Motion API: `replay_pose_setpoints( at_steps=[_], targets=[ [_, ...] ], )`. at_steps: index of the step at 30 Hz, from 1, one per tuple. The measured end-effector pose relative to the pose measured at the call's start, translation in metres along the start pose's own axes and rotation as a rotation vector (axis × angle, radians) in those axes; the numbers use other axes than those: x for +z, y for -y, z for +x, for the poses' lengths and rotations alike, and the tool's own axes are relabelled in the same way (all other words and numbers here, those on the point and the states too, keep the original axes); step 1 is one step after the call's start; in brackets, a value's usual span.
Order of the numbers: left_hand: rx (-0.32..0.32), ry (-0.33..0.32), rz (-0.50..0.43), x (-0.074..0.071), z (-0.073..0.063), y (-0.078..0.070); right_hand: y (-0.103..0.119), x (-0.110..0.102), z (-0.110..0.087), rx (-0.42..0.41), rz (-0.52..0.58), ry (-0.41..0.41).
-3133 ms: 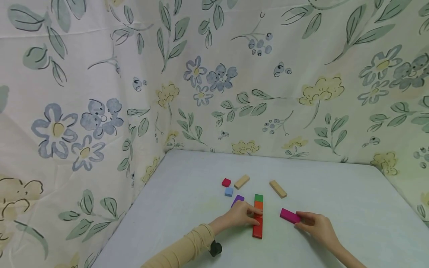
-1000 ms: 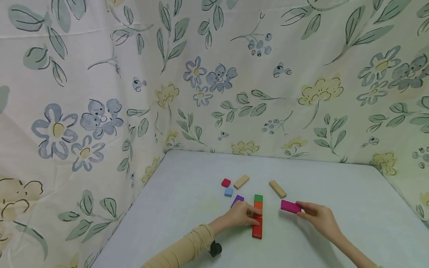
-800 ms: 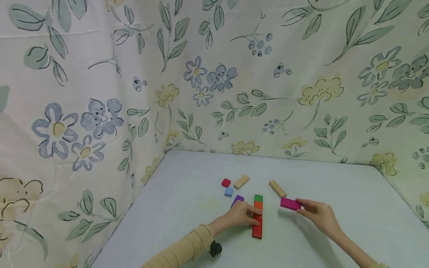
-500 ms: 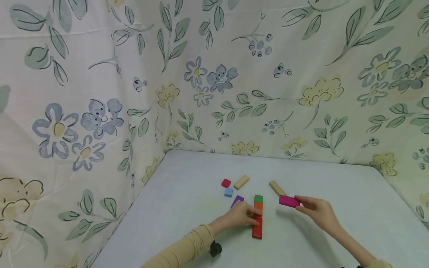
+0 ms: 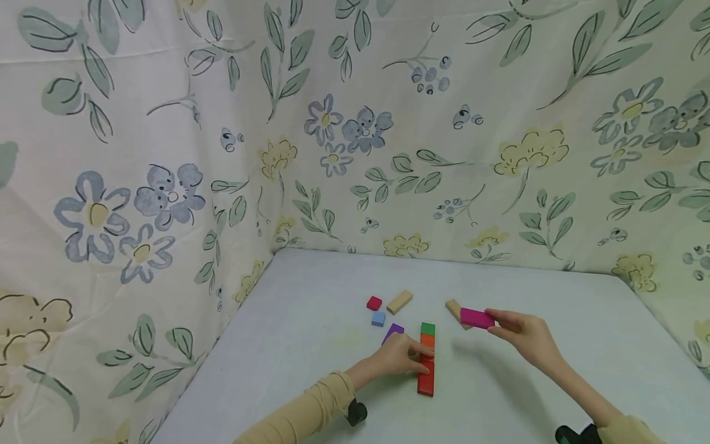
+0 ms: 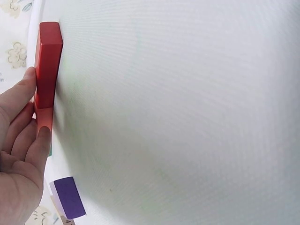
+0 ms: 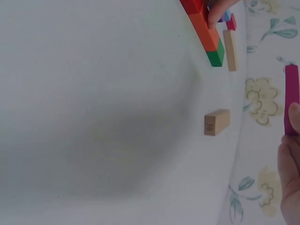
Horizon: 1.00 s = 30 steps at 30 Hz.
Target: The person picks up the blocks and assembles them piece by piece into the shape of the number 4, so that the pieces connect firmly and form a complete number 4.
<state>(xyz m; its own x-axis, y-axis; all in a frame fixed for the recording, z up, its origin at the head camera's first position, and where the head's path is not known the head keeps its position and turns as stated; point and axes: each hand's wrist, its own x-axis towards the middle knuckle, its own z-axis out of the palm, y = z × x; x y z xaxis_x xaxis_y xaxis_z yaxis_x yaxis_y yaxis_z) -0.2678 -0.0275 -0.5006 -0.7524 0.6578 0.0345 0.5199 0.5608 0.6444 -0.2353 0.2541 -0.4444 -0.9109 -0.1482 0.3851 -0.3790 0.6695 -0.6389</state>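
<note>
In the head view, a lengthwise row on the table has a red block [image 5: 426,383] at the near end, an orange block [image 5: 427,340] farther on and a green block [image 5: 428,328] at the far end. My left hand [image 5: 392,356] holds the row where red and orange meet, its thumb on the red block and fingers about the orange one. My right hand [image 5: 524,336] pinches one end of a magenta block [image 5: 477,317] between thumb and fingers, raised above the table to the right of the row.
A purple block [image 5: 393,332] lies left of the row, partly behind my left hand. Farther back are a blue cube [image 5: 378,319], a small red block [image 5: 374,303] and a plain wooden block [image 5: 400,301]. Another wooden block [image 5: 453,308] is partly covered by the magenta one.
My right hand has risen and moved away from me with the magenta block, now in front of the right wooden block in the head view. The left hand stays on the row.
</note>
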Motion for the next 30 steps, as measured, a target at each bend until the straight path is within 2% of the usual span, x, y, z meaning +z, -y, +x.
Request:
replay_pose_setpoints(
  at_steps=[23, 30],
  targets=[
    [-0.004, 0.005, -0.031, 0.0, 0.0, 0.001, 0.005, 0.006, 0.018, -0.009, 0.056, 0.011],
    [-0.01, 0.011, -0.041, 0.001, 0.001, 0.004, 0.0, 0.011, 0.021, 0.014, 0.054, 0.014]
  ],
)
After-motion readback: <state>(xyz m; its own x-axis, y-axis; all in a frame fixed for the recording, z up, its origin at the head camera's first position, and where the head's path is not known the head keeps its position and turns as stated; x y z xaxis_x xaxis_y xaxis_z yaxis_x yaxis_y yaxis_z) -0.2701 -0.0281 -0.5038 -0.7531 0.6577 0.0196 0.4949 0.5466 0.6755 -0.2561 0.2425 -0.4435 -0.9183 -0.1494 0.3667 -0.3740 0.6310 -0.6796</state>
